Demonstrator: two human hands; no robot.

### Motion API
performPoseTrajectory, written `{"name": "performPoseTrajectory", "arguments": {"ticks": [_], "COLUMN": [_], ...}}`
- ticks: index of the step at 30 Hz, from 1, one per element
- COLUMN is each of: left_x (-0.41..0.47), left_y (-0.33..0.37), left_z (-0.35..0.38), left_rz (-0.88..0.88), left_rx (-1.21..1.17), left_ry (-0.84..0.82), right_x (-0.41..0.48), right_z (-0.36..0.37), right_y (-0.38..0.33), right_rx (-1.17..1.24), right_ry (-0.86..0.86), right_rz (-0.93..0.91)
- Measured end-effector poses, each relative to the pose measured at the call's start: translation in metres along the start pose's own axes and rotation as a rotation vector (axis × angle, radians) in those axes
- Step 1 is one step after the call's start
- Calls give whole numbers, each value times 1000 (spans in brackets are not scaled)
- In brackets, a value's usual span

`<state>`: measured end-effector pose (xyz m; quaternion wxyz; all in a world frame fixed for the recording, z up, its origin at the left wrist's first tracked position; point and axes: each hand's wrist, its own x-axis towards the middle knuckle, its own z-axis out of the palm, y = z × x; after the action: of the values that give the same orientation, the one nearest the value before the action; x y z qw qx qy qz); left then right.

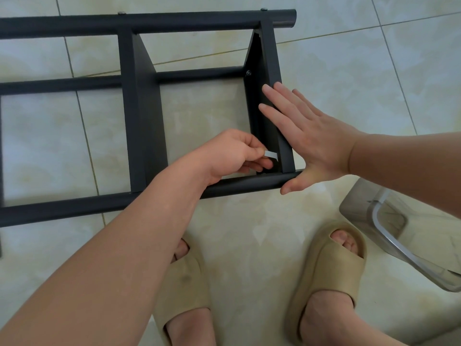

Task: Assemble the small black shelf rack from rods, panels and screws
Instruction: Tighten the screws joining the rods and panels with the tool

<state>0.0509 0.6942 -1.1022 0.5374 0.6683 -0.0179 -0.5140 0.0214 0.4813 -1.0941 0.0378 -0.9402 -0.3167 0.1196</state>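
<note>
1. Here, well to the left of our fingers, the black shelf rack (149,22) is lying on its side on the tiled floor (50,136). Its rods are running across, and its left panel (142,108) is standing on edge.
2. We are pinching a small silver tool (271,154) in our left hand (232,156), with thumb and forefinger clamped on it and the other fingers curled beneath.
3. Just right of our left fingertips, the tool's tip is pointing into the corner where the right panel (269,51) is meeting the near rod (249,184).
4. We are pressing our right hand (311,138) flat against that panel's outer side, fingers straight and slightly apart, thumb lying over the near rod's end.
5. Below our fingers we are wearing tan sandals (329,265), and a clear plastic object (399,236) is sitting lower right of our right hand.
</note>
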Motion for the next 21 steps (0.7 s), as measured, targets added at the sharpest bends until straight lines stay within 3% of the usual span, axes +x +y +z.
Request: {"name": "performPoseTrajectory", "arguments": {"ticks": [21], "left_x": [-4], "left_y": [-3], "left_z": [-2], "left_rz": [53], "left_rx": [255], "left_ry": [-35], "right_x": [0], "right_z": [0], "right_y": [1], "right_rx": [-5], "right_ry": [1], "right_rz": [-2]}}
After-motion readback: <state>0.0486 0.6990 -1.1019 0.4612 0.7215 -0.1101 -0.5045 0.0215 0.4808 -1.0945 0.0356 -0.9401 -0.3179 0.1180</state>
